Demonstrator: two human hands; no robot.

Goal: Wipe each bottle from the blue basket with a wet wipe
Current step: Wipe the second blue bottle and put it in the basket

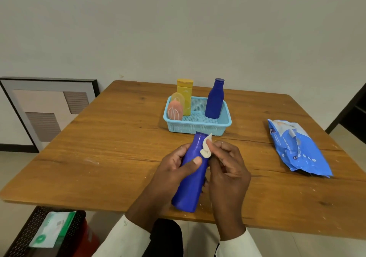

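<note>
At the lower left of the frame, below the table (103, 141) edge, a black perforated bin (29, 235) holds a green-and-white packet (52, 231); it plays no part in the step in hand.

Just left of centre, the left hand (174, 169) has its grip wrapped round a dark blue bottle (193, 179), thumb across the front and fingers behind. The bottle is tilted, its neck pointing toward the upper middle of the frame and its base near the table's near edge; I cannot tell whether the base touches the wood.

Above it, in the middle of the frame, the blue basket (198, 127) still holds a peach oval bottle (175, 111) at its left, a yellow bottle (185, 98) behind that, and a second dark blue bottle (214, 100) upright at its right.

Right of centre, the right hand (227, 169) pinches a small crumpled wet wipe (206, 147) between thumb and fingers and presses it against the held bottle's shoulder, just under the neck.

At the right of the frame lies the blue wet-wipe pack (297, 147), well apart from the hands.

The step in hand looks to be the wiping of this first blue bottle, at its upper part. The next move probably calls for drawing the wipe down the body while the left hand turns the bottle, then setting it down and taking another bottle from the basket.
</note>
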